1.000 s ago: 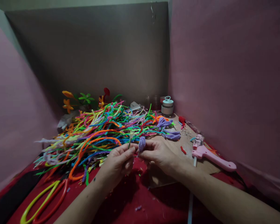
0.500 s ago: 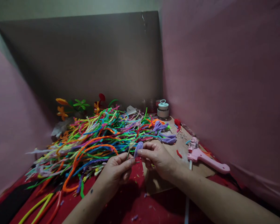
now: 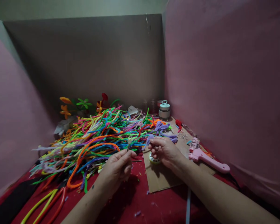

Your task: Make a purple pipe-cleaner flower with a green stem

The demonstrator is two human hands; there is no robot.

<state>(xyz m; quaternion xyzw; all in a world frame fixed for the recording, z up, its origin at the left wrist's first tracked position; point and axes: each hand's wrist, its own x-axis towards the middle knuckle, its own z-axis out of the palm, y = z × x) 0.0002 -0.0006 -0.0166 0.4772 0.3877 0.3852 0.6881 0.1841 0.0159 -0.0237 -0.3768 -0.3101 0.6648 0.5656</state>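
Observation:
My left hand (image 3: pixel 119 166) is closed, with thumb and fingers pinching a thin stem topped by a small cluster of pale yellow stamens (image 3: pixel 129 140). To its right, my right hand (image 3: pixel 167 152) pinches a purple pipe-cleaner petal (image 3: pixel 148 141) between thumb and forefinger. The petal and the stamens are apart. Behind both hands spreads a big heap of coloured pipe cleaners (image 3: pixel 95 140). More purple pipe-cleaner loops (image 3: pixel 162 127) lie just beyond my right hand. Under that hand, a round disc with a yellow rim (image 3: pixel 153 158) is partly hidden.
A pink glue gun (image 3: pixel 208 161) lies at the right on a cardboard sheet (image 3: pixel 162 182). A jar with a pale blue lid (image 3: pixel 164 109) stands at the back. Yellow and red tool handles (image 3: pixel 45 205) lie front left. Pipe-cleaner flowers (image 3: pixel 84 103) rise behind the heap.
My right hand has moved right with the purple petal, away from the stamens in my left hand. The round disc on the cardboard now shows.

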